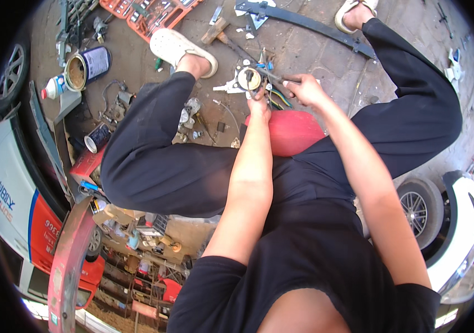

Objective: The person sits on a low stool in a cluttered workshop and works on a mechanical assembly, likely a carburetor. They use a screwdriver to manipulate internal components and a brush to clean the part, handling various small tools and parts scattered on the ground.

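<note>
Blue on its side wall, the tin [97,60] stands well left of the work, beyond a spread foot and clear of the hands. The orange case [149,21] lies spread out ahead, near enough to reach tools from. Nearer the middle is the hammer [213,31]; its head should stay out of the elbow-room. The round part [249,79] sits between the shins, just ahead of the red seat, and the left hand [258,105] is clasped on its near side. A firm hold low down, fingers clear of the rim, would probably serve best. The dark tool [289,80] comes in from the right, gripped by the right hand [305,90]; whether its tip touches the part, I cannot tell. The hands are apart but close, so short, controlled strokes aimed past the left fingers seem wise.
</note>
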`<move>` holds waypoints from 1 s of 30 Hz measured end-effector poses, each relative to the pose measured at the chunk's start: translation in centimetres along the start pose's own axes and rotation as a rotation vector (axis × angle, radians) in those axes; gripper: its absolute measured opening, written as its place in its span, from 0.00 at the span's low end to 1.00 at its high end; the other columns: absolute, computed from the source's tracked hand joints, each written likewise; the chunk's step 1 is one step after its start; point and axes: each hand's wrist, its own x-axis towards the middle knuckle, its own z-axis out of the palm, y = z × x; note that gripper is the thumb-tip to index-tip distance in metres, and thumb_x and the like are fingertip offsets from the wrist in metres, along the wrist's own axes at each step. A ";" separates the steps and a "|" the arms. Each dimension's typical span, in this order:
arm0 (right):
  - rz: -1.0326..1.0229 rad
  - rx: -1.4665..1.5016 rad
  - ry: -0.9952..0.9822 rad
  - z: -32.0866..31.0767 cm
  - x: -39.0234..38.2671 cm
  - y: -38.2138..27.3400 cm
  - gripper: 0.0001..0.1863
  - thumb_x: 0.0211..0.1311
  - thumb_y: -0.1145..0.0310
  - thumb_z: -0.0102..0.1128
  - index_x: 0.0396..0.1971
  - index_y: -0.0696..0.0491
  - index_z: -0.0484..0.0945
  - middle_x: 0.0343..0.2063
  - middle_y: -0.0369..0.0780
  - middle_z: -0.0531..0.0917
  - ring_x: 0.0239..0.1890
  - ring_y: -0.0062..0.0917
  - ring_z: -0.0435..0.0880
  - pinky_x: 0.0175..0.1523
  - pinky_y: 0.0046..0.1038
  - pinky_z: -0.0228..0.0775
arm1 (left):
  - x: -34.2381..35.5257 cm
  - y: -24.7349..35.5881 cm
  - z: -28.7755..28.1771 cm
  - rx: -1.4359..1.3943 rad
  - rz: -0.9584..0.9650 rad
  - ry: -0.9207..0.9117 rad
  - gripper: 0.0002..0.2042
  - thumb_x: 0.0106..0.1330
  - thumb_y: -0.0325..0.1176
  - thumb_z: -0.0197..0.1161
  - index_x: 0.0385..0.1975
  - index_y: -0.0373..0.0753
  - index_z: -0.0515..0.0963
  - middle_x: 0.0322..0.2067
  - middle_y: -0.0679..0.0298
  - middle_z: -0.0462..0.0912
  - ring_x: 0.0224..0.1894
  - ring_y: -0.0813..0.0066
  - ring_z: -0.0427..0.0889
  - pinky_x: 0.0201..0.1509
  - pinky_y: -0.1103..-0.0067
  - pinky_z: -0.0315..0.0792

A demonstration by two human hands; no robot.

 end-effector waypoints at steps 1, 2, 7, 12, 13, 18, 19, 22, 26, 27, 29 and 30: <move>0.045 -0.063 -0.113 -1.3 0.0 -1.3 0.18 0.59 0.65 0.57 0.50 0.52 0.76 0.16 0.32 0.74 0.12 0.13 0.63 0.15 0.20 0.54 | -0.9 0.4 0.5 0.071 0.031 -0.059 0.14 0.57 0.21 0.61 0.43 0.43 0.73 0.29 0.71 0.74 0.24 0.82 0.69 0.26 0.84 0.65; 0.090 -0.127 -0.229 -2.2 0.6 -2.1 0.18 0.59 0.64 0.57 0.50 0.51 0.76 0.16 0.32 0.73 0.11 0.13 0.62 0.14 0.20 0.51 | -1.1 0.7 0.6 0.037 -0.009 -0.065 0.16 0.57 0.21 0.61 0.44 0.43 0.73 0.32 0.71 0.76 0.27 0.81 0.71 0.28 0.85 0.66; 0.157 -0.080 -0.283 -4.7 3.0 -5.1 0.18 0.58 0.62 0.57 0.48 0.50 0.77 0.17 0.29 0.73 0.12 0.11 0.61 0.15 0.18 0.52 | 1.7 0.2 -2.9 0.125 -0.027 -0.009 0.11 0.60 0.21 0.56 0.42 0.40 0.74 0.32 0.68 0.76 0.30 0.76 0.73 0.31 0.81 0.68; 0.123 -0.258 -0.235 -4.2 5.0 -5.3 0.12 0.57 0.64 0.58 0.39 0.53 0.80 0.17 0.33 0.76 0.13 0.17 0.67 0.15 0.22 0.58 | 0.2 1.3 -2.3 0.019 -0.147 0.174 0.08 0.60 0.21 0.54 0.38 0.38 0.73 0.31 0.64 0.76 0.31 0.74 0.74 0.33 0.77 0.70; 0.122 -0.286 -0.251 -3.9 5.3 -5.6 0.12 0.58 0.64 0.57 0.39 0.53 0.80 0.17 0.33 0.77 0.13 0.17 0.67 0.16 0.23 0.59 | 0.0 1.7 -2.1 -0.096 -0.113 0.150 0.10 0.57 0.22 0.55 0.39 0.38 0.73 0.34 0.63 0.75 0.33 0.73 0.74 0.35 0.76 0.70; 0.050 -0.544 -0.236 -2.8 6.0 -7.2 0.14 0.57 0.64 0.56 0.42 0.50 0.81 0.15 0.35 0.77 0.12 0.16 0.70 0.17 0.23 0.63 | -1.4 5.9 -0.3 -0.519 -0.027 0.085 0.25 0.57 0.47 0.56 0.52 0.40 0.69 0.51 0.60 0.72 0.54 0.62 0.70 0.59 0.64 0.63; 0.042 -0.547 -0.235 -2.6 6.0 -7.3 0.14 0.57 0.64 0.56 0.42 0.49 0.81 0.15 0.35 0.77 0.12 0.17 0.70 0.17 0.23 0.63 | -0.4 6.7 -0.8 -0.481 -0.030 0.110 0.26 0.58 0.51 0.55 0.53 0.41 0.68 0.53 0.59 0.71 0.55 0.61 0.69 0.60 0.63 0.63; 0.047 -0.580 -0.230 -2.4 5.9 -7.5 0.15 0.57 0.64 0.57 0.44 0.49 0.80 0.15 0.35 0.77 0.12 0.17 0.69 0.18 0.23 0.63 | 1.7 8.5 -1.9 -0.357 -0.062 0.044 0.30 0.58 0.57 0.54 0.55 0.41 0.67 0.55 0.58 0.69 0.56 0.59 0.68 0.60 0.62 0.62; 0.065 -0.543 -0.196 -2.1 5.5 -7.2 0.16 0.58 0.64 0.57 0.45 0.50 0.79 0.16 0.35 0.77 0.12 0.17 0.69 0.18 0.23 0.63 | 4.5 8.8 -4.3 -0.021 -0.120 0.099 0.17 0.57 0.34 0.64 0.46 0.41 0.71 0.43 0.64 0.76 0.47 0.69 0.75 0.52 0.68 0.69; 0.075 -0.466 -0.199 -2.4 5.1 -7.2 0.15 0.58 0.64 0.57 0.44 0.52 0.80 0.16 0.35 0.76 0.12 0.17 0.69 0.17 0.23 0.62 | 5.0 8.9 -4.2 0.018 -0.130 0.100 0.21 0.52 0.25 0.66 0.47 0.40 0.71 0.42 0.64 0.76 0.46 0.69 0.75 0.51 0.68 0.69; 0.167 -0.434 -0.211 -3.5 5.6 -6.1 0.15 0.59 0.65 0.56 0.45 0.52 0.79 0.16 0.33 0.75 0.12 0.15 0.66 0.15 0.21 0.57 | 3.3 8.1 -2.2 0.016 0.009 -0.040 0.23 0.51 0.23 0.66 0.48 0.38 0.70 0.43 0.63 0.76 0.45 0.68 0.74 0.51 0.69 0.69; 0.201 -0.424 -0.229 -3.7 5.7 -5.9 0.15 0.59 0.65 0.56 0.45 0.52 0.78 0.16 0.32 0.75 0.11 0.14 0.65 0.14 0.20 0.55 | 2.1 8.4 -1.4 0.008 0.093 -0.102 0.23 0.50 0.22 0.66 0.48 0.38 0.70 0.43 0.63 0.76 0.45 0.68 0.74 0.51 0.69 0.68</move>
